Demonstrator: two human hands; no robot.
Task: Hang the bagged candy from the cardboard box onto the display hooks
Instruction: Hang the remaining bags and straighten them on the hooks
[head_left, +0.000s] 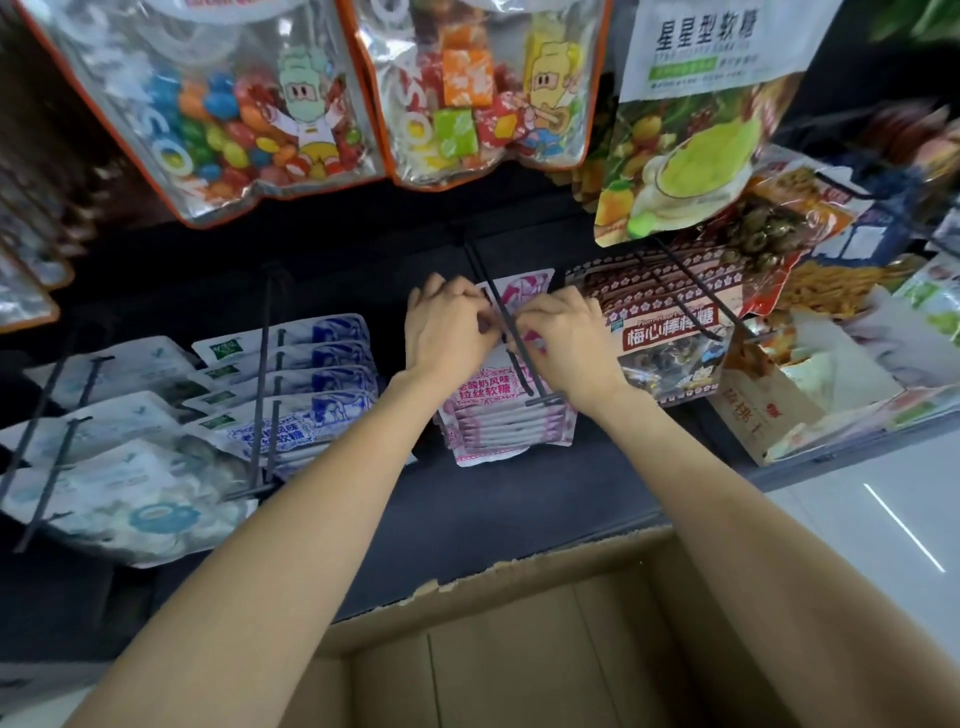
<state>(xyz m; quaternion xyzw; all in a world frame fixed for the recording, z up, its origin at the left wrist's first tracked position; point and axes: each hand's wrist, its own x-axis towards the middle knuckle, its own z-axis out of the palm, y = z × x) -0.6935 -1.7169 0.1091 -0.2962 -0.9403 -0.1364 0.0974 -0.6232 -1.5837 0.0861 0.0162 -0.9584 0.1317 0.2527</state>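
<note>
Two hands (449, 332) on glossy pink bags (506, 421).

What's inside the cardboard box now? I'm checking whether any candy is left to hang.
The cardboard box shows only bare brown walls and floor; no bags visible. Both forearms and the frame's lower edge hide part of it.

The brown bag (670, 332) reads "梅心棒棒糖"; the white bag (701, 47) "星星型软糖".

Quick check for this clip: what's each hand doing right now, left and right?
Left hand: closed, pinching the top of the pink candy bag at the hook.
Right hand: closed, pinching the same bag's top.
</note>
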